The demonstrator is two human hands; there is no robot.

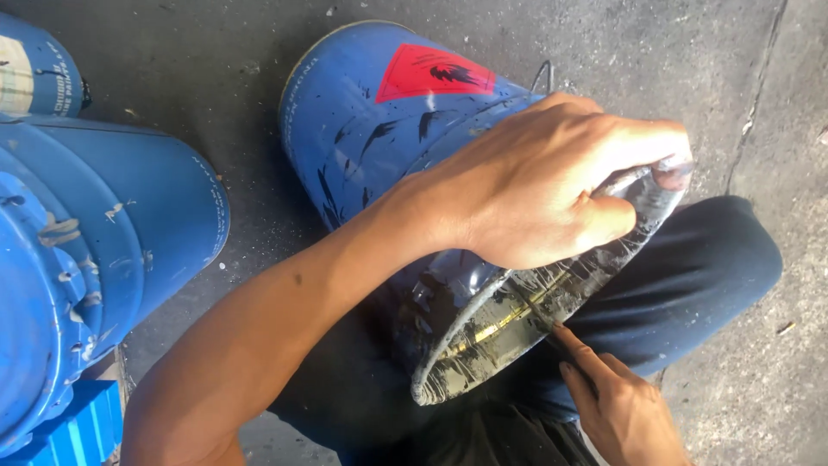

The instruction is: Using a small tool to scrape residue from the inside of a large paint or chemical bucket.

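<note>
Blue metal pail (379,129), tipped on its side near frame centre, base pointing to about 11 o'clock, open mouth toward 5 o'clock and resting against the person's dark-trousered leg (690,276). Red diamond hazard label (434,72) on the upper wall, black paint splatters and drips all over the blue skin. Rim (517,315) is caked with grey-white dried residue, a yellowish streak along it; inside looks dark, contents not readable. Thin wire bail handle (545,73) pokes up at 12 o'clock behind the pail. Left hand (552,185) comes in from 7 o'clock across the pail, fingers curled and clamped over the top edge of the rim at about 3 o'clock, thumb pressed on the crusted lip, a firm closed grip. Right hand (617,406) sits at 5 o'clock, low in frame, fingers extended with the fingertips touching the lower rim; whether it pinches a small tool there I cannot tell, nothing clearly held. Judgement: pail is stiff sheet metal, likely light since it tilts under one hand, rolls easily on its round side; rim crust is rough and flaky, the edge possibly sharp, the wall slick where painted. Best hold looks like the rolled rim or the bail, not the curved wall. Outward: second blue drum (95,259) lying at 9 o'clock, another blue can (34,69) at 10 o'clock, blue ribbed crate corner (78,431) at 8 o'clock, all on stained grey concrete floor (776,129).
</note>
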